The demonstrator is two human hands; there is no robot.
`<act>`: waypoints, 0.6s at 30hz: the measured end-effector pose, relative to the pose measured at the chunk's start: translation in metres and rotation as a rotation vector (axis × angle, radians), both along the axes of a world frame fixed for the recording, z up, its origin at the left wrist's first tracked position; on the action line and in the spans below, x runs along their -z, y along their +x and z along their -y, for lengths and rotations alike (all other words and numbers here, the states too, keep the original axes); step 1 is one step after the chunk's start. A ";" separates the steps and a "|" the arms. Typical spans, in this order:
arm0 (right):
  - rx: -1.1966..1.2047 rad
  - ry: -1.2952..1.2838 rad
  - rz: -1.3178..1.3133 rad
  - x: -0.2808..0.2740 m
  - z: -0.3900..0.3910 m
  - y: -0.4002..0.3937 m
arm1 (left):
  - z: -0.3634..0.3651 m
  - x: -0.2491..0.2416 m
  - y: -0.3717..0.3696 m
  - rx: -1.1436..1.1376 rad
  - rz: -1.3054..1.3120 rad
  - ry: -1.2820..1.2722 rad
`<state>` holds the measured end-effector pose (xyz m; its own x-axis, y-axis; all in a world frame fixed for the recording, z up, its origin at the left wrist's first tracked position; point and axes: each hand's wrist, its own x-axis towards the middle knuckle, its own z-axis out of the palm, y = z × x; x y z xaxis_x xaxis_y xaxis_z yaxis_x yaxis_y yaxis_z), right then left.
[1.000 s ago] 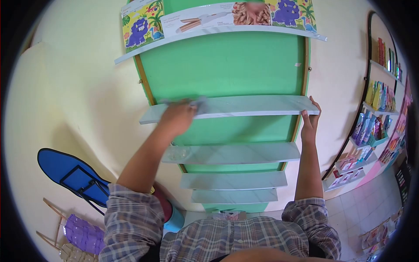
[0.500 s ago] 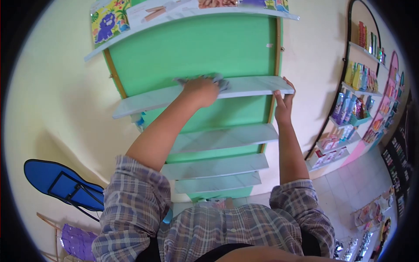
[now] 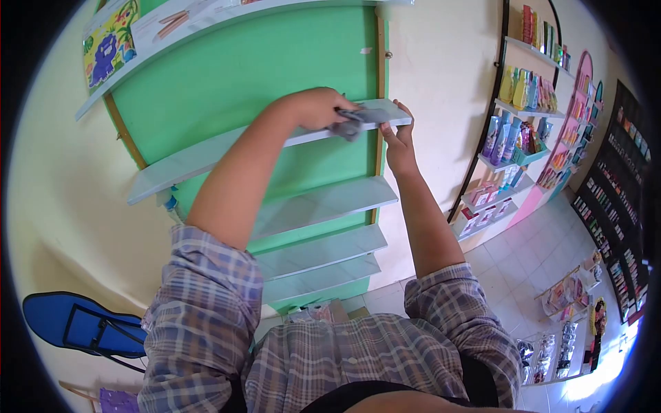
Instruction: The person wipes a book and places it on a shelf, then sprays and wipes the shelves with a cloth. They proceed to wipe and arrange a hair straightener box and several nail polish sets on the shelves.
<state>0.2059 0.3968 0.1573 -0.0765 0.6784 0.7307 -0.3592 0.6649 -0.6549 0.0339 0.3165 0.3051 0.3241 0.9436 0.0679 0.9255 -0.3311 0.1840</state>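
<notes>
A grey cloth (image 3: 358, 121) lies bunched on the right end of a pale shelf (image 3: 206, 155), pressed under the left hand (image 3: 313, 107), whose fingers curl closed over it. Just beside those fingers, the right hand (image 3: 398, 138) grips the shelf's end, fingers wrapped over its edge. Behind stands a green backboard (image 3: 241, 76).

Left hand (image 3: 313, 109) pressing grey cloth (image 3: 356, 121) on marble shelf (image 3: 206, 155), right hand (image 3: 399, 141) gripping shelf's end, green backboard (image 3: 241, 76)

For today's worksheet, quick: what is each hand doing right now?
Left hand: closed on a grey cloth on the shelf.
Right hand: gripping the shelf's end.
</notes>
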 end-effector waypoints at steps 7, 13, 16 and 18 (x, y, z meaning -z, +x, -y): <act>-0.161 -0.102 -0.012 0.002 -0.005 0.002 | -0.023 0.026 0.038 -0.049 0.202 0.160; -0.150 -0.130 -0.069 0.019 -0.021 -0.006 | -0.046 0.027 0.082 -0.050 0.196 0.038; -0.088 -0.054 -0.050 0.021 -0.025 -0.009 | -0.060 0.026 0.083 -0.020 0.154 0.033; -0.010 0.045 -0.102 0.023 -0.027 -0.014 | -0.076 0.035 0.079 0.032 -0.013 0.141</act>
